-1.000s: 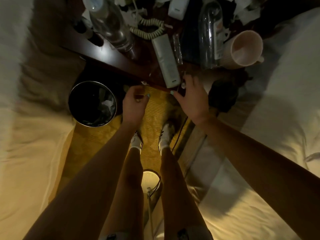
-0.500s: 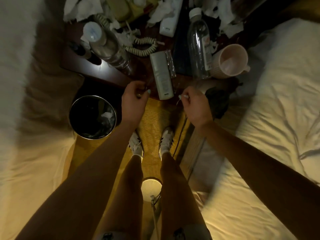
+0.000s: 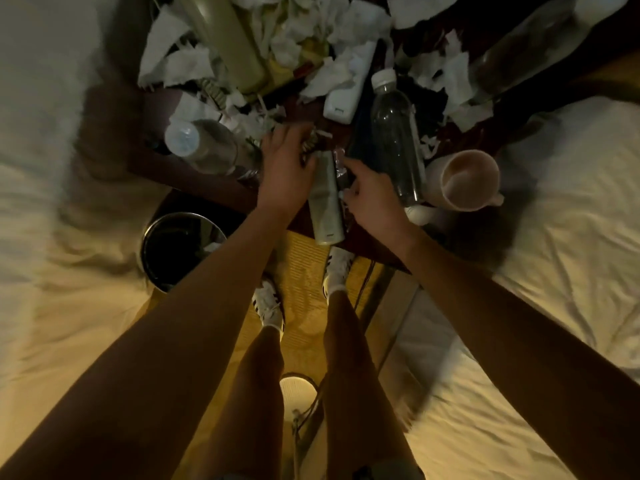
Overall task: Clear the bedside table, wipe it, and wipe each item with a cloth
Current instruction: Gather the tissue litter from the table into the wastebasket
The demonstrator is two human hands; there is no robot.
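Just past the front edge of the dark bedside table [image 3: 194, 174]: left hand [image 3: 287, 168] palm down, fingers stretched forward and loosely spread onto tissue scraps [image 3: 256, 123], nothing gripped. Right hand [image 3: 372, 197] close beside it, fingers curled in against a crinkled clear wrapper [image 3: 341, 166]; cannot tell whether pinched or only touched. Between the two hands, a pale remote [image 3: 325, 206], flat on the wood, its near end hanging over the table's front edge. Right of that, a clear bottle [image 3: 394, 140] with a white cap, lying down, then a pale mug [image 3: 464, 180] on its side, mouth toward the camera. Left of the hands, a second bottle [image 3: 202, 147], tilted, cap toward the camera. Farther back, heaps of torn white paper [image 3: 349, 32] across the tabletop. On the floor at left, a round bin [image 3: 180, 251], partly under the table edge. Rumpled bedding [image 3: 554, 237] on both sides
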